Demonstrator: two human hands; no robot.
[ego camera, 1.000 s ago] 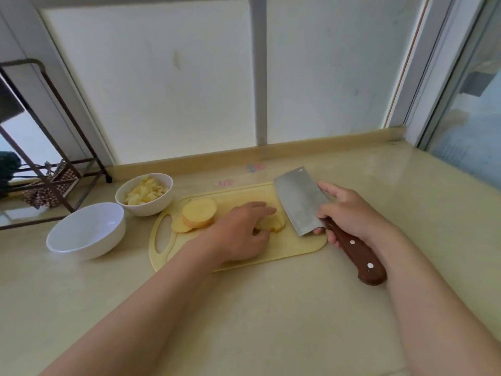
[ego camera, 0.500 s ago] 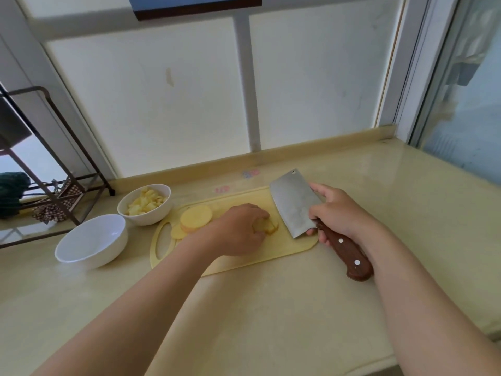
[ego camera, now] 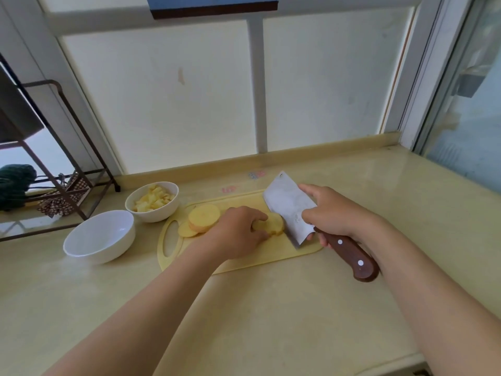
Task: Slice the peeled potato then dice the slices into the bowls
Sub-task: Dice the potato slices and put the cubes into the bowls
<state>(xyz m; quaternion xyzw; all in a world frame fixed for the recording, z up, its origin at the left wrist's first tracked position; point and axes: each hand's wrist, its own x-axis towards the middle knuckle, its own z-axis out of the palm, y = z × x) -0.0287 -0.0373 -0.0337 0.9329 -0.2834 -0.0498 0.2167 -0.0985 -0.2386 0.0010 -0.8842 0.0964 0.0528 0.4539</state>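
On the yellow cutting board [ego camera: 271,256], the left hand [ego camera: 238,232] curls its fingers over a potato piece [ego camera: 275,226]. The right hand [ego camera: 333,213] grips the cleaver [ego camera: 287,207] by its wooden handle, blade against the piece. 2 bowls stand left of the board: an empty white bowl [ego camera: 100,236] and a bowl of diced potato [ego camera: 156,215]

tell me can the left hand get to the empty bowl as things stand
Probably yes: the bowl sits left of the board, only flat slices between, but the left hand holds the potato and must let go first.
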